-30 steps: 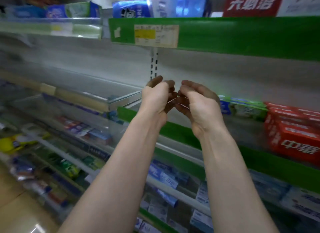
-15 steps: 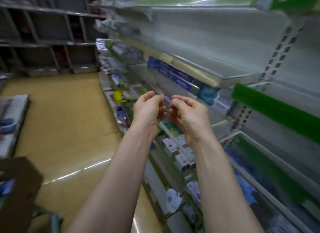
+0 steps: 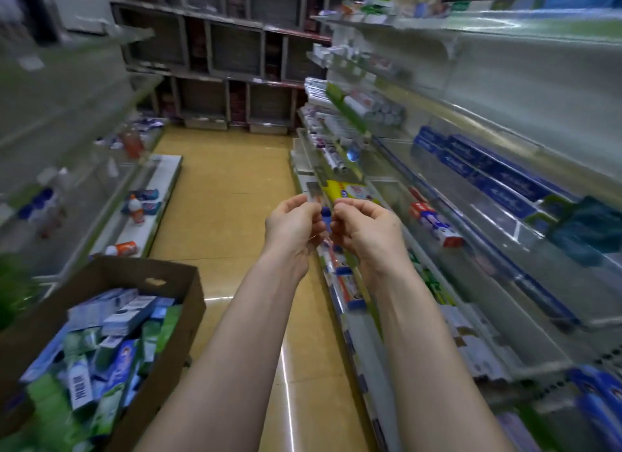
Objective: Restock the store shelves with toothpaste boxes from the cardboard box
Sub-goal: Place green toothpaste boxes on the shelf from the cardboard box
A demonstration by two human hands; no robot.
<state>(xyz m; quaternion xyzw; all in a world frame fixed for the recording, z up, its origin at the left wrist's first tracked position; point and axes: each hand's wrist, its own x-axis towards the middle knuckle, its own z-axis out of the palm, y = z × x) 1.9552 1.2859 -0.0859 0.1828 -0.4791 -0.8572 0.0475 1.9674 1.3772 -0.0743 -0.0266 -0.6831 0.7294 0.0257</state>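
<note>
Cardboard box (image 3: 112, 274) w/ toothpaste boxes (image 3: 111, 320) low, left of L hand (image 3: 293, 223); R hand (image 3: 367, 230) beside; both curled, empty.

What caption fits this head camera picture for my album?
Left hand and right hand, fingers curled, close together in a store aisle, between the cardboard box of toothpaste boxes and the shelves.

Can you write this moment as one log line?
left hand: curled, empty | right hand: curled, empty | cardboard box: lower left, holds toothpaste boxes | step: none picked up yet
</note>
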